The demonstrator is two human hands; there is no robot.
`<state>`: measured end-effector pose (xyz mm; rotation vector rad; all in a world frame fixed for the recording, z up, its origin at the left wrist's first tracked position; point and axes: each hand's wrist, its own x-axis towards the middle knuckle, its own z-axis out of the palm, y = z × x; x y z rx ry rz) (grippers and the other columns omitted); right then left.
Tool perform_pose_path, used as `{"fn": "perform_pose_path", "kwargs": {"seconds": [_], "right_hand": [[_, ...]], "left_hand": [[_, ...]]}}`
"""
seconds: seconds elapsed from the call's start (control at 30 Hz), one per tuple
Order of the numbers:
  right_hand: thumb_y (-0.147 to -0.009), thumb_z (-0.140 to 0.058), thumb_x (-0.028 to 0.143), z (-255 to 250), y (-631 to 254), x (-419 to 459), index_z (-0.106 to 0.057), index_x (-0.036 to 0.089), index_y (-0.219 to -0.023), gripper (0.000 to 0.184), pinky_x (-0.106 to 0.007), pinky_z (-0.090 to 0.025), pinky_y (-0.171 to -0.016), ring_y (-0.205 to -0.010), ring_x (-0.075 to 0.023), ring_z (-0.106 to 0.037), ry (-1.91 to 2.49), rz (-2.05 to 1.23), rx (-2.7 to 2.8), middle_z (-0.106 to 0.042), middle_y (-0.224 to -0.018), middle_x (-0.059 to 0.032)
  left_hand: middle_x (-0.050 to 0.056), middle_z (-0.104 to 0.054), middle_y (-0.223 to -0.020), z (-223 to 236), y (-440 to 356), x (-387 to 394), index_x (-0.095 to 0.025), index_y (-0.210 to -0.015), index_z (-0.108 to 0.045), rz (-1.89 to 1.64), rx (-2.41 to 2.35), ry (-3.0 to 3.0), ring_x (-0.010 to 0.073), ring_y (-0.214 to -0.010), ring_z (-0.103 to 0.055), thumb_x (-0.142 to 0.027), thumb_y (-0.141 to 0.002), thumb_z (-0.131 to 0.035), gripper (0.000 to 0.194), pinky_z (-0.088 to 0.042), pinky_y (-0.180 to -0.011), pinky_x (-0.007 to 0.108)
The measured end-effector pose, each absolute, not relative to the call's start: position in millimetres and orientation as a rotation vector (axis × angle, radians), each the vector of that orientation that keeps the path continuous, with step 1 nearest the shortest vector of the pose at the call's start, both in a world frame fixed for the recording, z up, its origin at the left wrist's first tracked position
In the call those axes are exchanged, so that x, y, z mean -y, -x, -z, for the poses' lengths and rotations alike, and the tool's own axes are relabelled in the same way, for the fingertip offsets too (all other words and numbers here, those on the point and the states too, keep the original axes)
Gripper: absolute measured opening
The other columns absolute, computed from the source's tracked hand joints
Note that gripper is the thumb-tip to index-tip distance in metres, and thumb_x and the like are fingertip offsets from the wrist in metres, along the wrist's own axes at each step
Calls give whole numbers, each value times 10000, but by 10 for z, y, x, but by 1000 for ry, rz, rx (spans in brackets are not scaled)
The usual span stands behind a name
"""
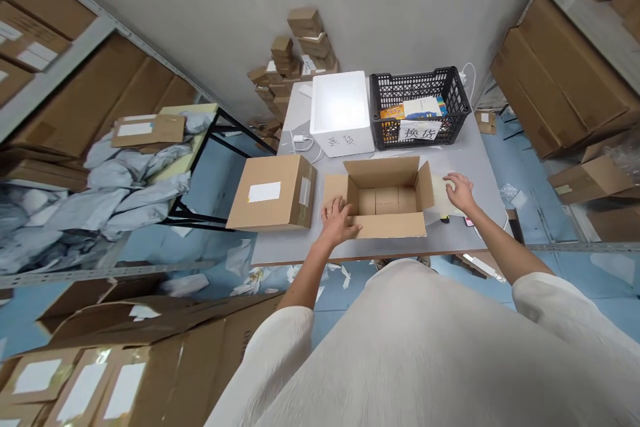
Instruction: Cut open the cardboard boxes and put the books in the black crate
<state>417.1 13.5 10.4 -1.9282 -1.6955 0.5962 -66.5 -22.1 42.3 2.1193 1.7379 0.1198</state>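
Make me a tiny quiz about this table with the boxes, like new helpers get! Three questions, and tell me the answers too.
1. Which hand is on the open box: A) left, B) right, or C) neither?
2. True or false: in the picture, the closed box is left of the open box.
3. What colour is the crate beside the white foam box?

Key: 1. A, the left hand. 2. True. 3. Black.

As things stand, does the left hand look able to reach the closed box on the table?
Probably yes: the closed box sits just beside the left hand, and nothing visible stands in the gap between them.
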Motion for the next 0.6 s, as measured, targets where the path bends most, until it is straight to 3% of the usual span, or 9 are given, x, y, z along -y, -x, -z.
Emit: {"fn": "perform_pose_path", "kwargs": {"seconds": [0.07, 0.13, 0.27, 0.37, 0.43, 0.53, 0.6], "right_hand": [[-984, -528, 342, -169, -4022, -189, -758, 202, -1249, 377, -537, -516, -1137, -1236, -334, -684, 1828, -816, 1652, -751, -1385, -172], [-976, -584, 367, -204, -3875, -228, -758, 203, -1247, 361, -488, -578, -1081, -1132, -294, -732, 1748, -1006, 1600, -787, -1320, -152], [-971, -702, 411, -213, -3659, -241, -691, 212, -1384, 459, -473, -627, -1043, -1109, -276, -775, 1726, -1270, 1476, -801, -1296, -146], [-972, -757, 465, -211, -3578, -229, -638, 224, -1461, 558, -473, -660, -999, -1111, -286, -792, 1770, -1420, 1366, -800, -1308, -157], [-967, -778, 477, -220, -3543, -223, -635, 233, -1461, 570, -469, -669, -993, -1148, -293, -785, 1794, -1462, 1319, -795, -1330, -159], [-966, -787, 468, -241, -3493, -209, -624, 241, -1464, 571, -471, -673, -998, -1158, -289, -782, 1824, -1492, 1239, -800, -1312, -151], [-955, -798, 455, -250, -3456, -192, -607, 248, -1482, 597, -477, -677, -996, -1122, -277, -788, 1824, -1505, 1190, -810, -1269, -136]], "left_hand": [[225, -222, -1867, -435, 685, 205, -245, -1547, -582, -194, -1836, -2052, 506, -1736, -159, -536, -838, -857, 815, -170, -1364, 739], [258, -169, -1873, -431, 721, 171, -213, -1655, -468, -274, -1940, -1915, 526, -1725, -183, -552, -891, -791, 896, -239, -1336, 754], [291, -366, -1776, -410, 817, 92, -159, -1736, -337, -557, -1922, -1716, 469, -1641, -407, -543, -968, -709, 935, -397, -1300, 664], [203, -584, -1625, -401, 864, 63, -219, -1738, -359, -816, -1717, -1638, 342, -1466, -621, -587, -1039, -626, 834, -518, -1235, 530], [149, -673, -1550, -393, 864, 62, -244, -1695, -450, -830, -1577, -1574, 288, -1406, -675, -607, -1101, -503, 699, -544, -1212, 474], [114, -652, -1629, -377, 824, 82, -249, -1553, -652, -681, -1503, -1535, 310, -1585, -540, -626, -1122, -429, 615, -456, -1306, 476], [93, -607, -1687, -373, 791, 103, -260, -1556, -672, -584, -1471, -1499, 325, -1628, -492, -640, -1103, -472, 624, -428, -1330, 483]]}}
